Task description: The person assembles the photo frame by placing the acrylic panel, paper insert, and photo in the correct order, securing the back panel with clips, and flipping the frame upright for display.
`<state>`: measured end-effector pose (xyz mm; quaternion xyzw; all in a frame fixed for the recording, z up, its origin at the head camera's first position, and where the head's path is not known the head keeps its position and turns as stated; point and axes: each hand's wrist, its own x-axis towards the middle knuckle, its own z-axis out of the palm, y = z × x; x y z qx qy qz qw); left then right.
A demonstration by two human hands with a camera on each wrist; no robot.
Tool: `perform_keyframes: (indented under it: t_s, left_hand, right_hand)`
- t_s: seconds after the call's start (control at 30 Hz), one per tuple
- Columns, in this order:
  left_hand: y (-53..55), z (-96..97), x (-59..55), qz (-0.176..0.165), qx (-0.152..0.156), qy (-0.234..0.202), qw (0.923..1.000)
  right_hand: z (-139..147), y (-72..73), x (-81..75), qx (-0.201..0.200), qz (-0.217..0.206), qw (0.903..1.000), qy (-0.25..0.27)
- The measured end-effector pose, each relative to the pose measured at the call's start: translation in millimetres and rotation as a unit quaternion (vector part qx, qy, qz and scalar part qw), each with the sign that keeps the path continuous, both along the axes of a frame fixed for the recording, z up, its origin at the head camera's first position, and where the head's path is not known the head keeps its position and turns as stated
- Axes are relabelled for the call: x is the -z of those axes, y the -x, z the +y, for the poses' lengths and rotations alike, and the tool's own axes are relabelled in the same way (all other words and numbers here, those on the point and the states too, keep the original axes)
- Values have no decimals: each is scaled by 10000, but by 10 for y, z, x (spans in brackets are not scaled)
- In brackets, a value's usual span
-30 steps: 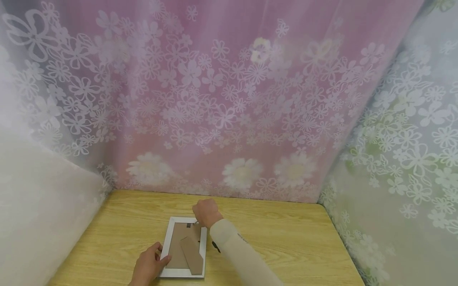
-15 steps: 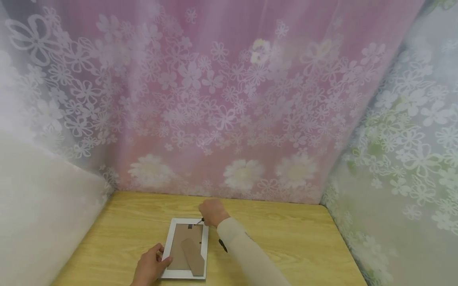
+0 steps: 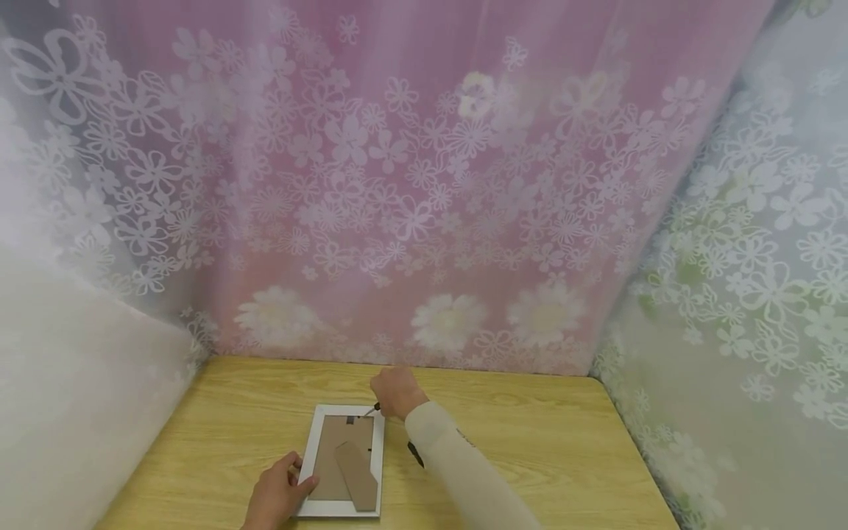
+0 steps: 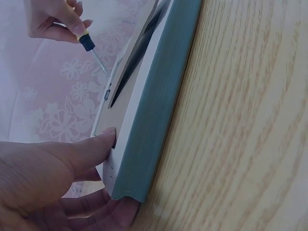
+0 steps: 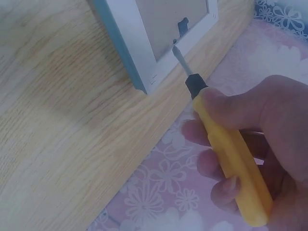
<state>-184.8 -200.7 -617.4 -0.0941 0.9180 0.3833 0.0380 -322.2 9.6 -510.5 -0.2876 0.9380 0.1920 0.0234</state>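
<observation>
A picture frame (image 3: 327, 460) lies face down on the table, its brown backing board and angled stand flap (image 3: 358, 477) facing up. Its rim is white, with blue-green sides in the wrist views. My left hand (image 3: 274, 493) grips the near left edge, thumb on top and fingers curled under the rim. My right hand (image 5: 269, 144) holds a screwdriver with a yellow handle (image 5: 233, 156) and black collar. The screwdriver's metal tip (image 5: 178, 50) is right at a small dark tab on the far edge of the backing, beside a black hanger (image 5: 183, 27).
The wood-grain table (image 3: 517, 442) extends to both sides of the picture frame. A pink flowered curtain (image 3: 424, 221) hangs along its back edge, and pale sheets (image 3: 748, 368) close off the left and right.
My right hand has shifted slightly right, and more of the screwdriver's shaft shows above the far corner. My left hand keeps its grip on the picture frame.
</observation>
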Motion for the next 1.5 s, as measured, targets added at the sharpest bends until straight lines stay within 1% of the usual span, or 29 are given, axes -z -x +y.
perform_keyframes:
  t_s: [0.13, 0.4, 0.63, 0.83, 0.93, 1.2, 1.33, 1.5]
  left_hand:
    - [-7, 4, -10, 13, -5, 1, 10000]
    - [-13, 6, -21, 24, -35, 35, 10000]
    - [-18, 17, -35, -21, -35, 18, 10000]
    - [-22, 11, -27, 55, -38, 28, 10000]
    - [-24, 8, -28, 74, -39, 7, 10000]
    - [-18, 10, -17, 31, -45, 43, 10000]
    - [-18, 11, -16, 48, -38, 54, 10000]
    - [-26, 21, -39, 57, 16, 45, 10000]
  right_hand:
    - [1, -3, 10, -15, 22, 10000, 54]
    - [-33, -5, 32, -75, 95, 9999, -3]
    - [-42, 1, 66, -17, -63, 9999, 93]
    - [-44, -13, 67, -35, -83, 9999, 112]
    - [-48, -18, 64, -41, -145, 9999, 80]
    - [-58, -49, 50, -97, -143, 9998, 75]
    - [-72, -62, 43, -122, -78, 9999, 22]
    - [-88, -69, 49, -107, -6, 9999, -126]
